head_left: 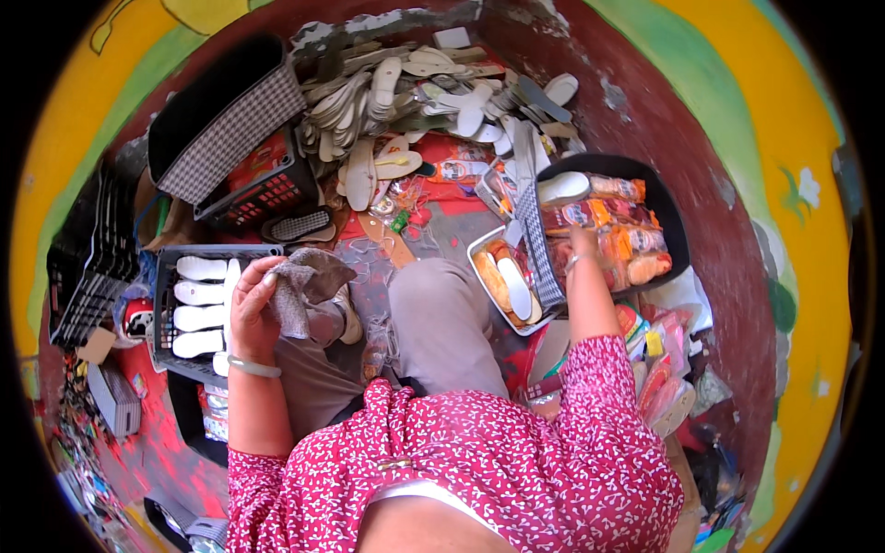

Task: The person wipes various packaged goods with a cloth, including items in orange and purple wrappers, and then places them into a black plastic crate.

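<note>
Down at your left knee, a crumpled grey cloth (304,286) is pinched in your left hand (251,309), just beside a black crate (166,267) of white insoles. Your right hand (583,247) reaches into a black bin (673,230) of orange packets (636,241); its grip cannot be told.

Shoe workshop (heaped insoles (433,101))

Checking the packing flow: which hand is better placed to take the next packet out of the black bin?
Right. The right hand already reaches into the black bin among the orange packets; the left hand holds a grey cloth across the lap.
</note>
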Motion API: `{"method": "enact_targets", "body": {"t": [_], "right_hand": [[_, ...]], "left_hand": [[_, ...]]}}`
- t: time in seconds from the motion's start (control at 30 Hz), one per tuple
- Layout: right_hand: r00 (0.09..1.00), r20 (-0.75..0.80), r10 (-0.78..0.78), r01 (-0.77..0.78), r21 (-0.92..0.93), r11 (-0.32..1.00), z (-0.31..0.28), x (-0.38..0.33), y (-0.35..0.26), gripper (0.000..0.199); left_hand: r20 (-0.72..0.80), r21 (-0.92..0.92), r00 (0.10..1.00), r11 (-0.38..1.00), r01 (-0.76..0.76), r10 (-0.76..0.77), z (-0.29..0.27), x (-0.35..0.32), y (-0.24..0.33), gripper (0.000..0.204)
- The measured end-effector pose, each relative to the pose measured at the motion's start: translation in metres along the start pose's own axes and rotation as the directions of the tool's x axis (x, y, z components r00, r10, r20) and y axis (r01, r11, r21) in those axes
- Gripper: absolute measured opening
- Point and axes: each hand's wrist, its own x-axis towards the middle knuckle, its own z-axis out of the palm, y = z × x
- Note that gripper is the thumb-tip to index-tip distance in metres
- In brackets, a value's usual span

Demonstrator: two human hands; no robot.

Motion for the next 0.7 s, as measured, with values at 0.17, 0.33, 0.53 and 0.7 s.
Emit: {"method": "enact_targets", "body": {"t": [0.17, 0.33, 0.53, 0.7], "right_hand": [[0.844, 0.037, -0.535, 0.324, -0.831, 0.453, -0.008, -0.014, -0.015, 0.064], [0.919, 0.203, -0.339, 0.324, -0.878, 0.352, 0.021, -0.007, -0.014, 0.065], [0.914, 0.241, -0.327, 0.354, -0.867, 0.35, 0.034, 0.029, 0.006, 0.067], [0.904, 0.276, -0.327, 0.366, -0.895, 0.255, 0.032, 0.05, 0.005, 0.067]], "left_hand": [[0.042, 0.013, 0.997, 0.998, 0.062, -0.063, 0.008, 0.001, 0.004, 0.031], [0.046, 0.02, 0.99, 0.991, 0.135, -0.136, 0.004, -0.002, 0.003, 0.028], [0.034, 0.059, 0.989, 0.988, 0.143, -0.145, 0.001, -0.002, -0.002, 0.027], [0.079, 0.127, 0.986, 0.982, 0.139, -0.15, 0.005, -0.004, -0.003, 0.03]]}}
